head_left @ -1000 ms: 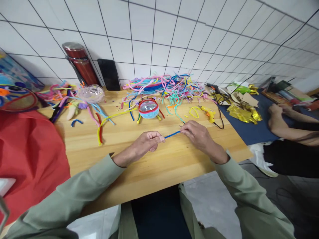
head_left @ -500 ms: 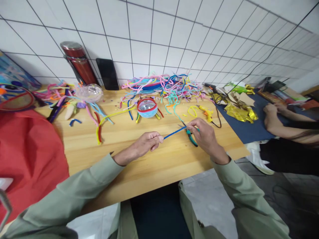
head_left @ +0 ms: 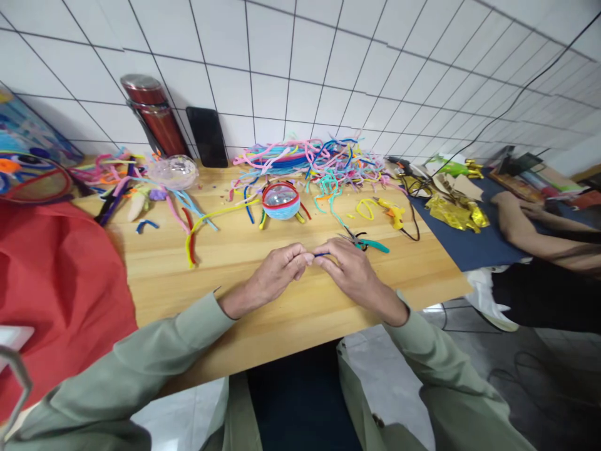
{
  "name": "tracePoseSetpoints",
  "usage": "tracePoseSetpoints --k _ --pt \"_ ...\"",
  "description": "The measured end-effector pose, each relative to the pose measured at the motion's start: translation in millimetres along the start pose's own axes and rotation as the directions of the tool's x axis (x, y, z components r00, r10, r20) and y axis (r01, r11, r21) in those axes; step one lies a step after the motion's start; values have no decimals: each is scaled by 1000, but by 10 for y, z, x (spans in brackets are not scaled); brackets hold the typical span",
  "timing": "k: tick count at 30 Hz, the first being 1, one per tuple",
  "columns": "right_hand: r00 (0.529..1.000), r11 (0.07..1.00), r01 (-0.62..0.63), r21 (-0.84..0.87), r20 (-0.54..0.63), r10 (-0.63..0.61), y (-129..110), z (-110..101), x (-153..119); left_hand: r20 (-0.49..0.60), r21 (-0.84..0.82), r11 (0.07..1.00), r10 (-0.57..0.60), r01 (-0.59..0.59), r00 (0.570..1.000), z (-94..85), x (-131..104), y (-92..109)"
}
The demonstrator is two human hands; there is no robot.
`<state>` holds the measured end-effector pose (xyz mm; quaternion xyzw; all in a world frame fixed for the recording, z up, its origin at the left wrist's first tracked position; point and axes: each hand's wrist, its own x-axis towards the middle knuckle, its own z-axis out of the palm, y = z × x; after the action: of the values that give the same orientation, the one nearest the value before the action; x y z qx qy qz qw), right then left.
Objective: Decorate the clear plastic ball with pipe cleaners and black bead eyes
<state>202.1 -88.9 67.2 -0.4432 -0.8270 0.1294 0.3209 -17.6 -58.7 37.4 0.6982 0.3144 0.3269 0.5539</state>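
Note:
Between my two hands runs a blue pipe cleaner (head_left: 322, 254), mostly covered by the fingers. My left hand (head_left: 280, 268) pinches one end of it. My right hand (head_left: 350, 269) is closed around the other part, its fingertips close to the left ones. Just beyond the right hand lie teal-handled pliers (head_left: 373, 245) with their jaws apart. A clear dome wrapped in red and light-blue pipe cleaners (head_left: 280, 202) stands on short legs behind my hands.
Loose pipe cleaners (head_left: 305, 160) are heaped along the wall. A yellow glue gun (head_left: 394, 214) with its cord lies at the right. A red flask (head_left: 153, 116), a phone (head_left: 207, 136) and red cloth (head_left: 61, 294) are leftward. Another person's arms (head_left: 530, 232) rest at the far right.
My right hand has moved left along the blue pipe cleaner, close to my left hand, so less of it shows. The pliers have turned, their handles now pointing right.

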Motion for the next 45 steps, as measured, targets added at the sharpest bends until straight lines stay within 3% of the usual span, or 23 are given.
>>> tracePoseSetpoints --k 4,7,16,24,35,40,45 --pt "984 968 -173 179 -17 179 10 64 22 -16 -52 999 -8 8 1000 -26 -15 82" --pt "970 942 -233 241 -13 244 24 43 20 -17 -79 996 -34 33 999 -34 -13 108" --pt "970 940 -232 250 -16 243 38 49 18 20 -250 963 -99 101 995 -40 38 85" --pt "970 928 -232 291 -3 244 12 76 25 3 -310 947 -90 87 996 -40 56 67" --pt "961 910 -258 323 -12 277 -16 103 38 -14 -211 976 -60 55 998 -72 30 109" --pt "964 922 -247 299 -21 266 -22 103 44 -66 -135 991 10 -18 998 -74 20 77" --pt "968 963 -199 184 -120 222 -50 171 33 -155 -26 995 92 -97 984 -33 1 32"
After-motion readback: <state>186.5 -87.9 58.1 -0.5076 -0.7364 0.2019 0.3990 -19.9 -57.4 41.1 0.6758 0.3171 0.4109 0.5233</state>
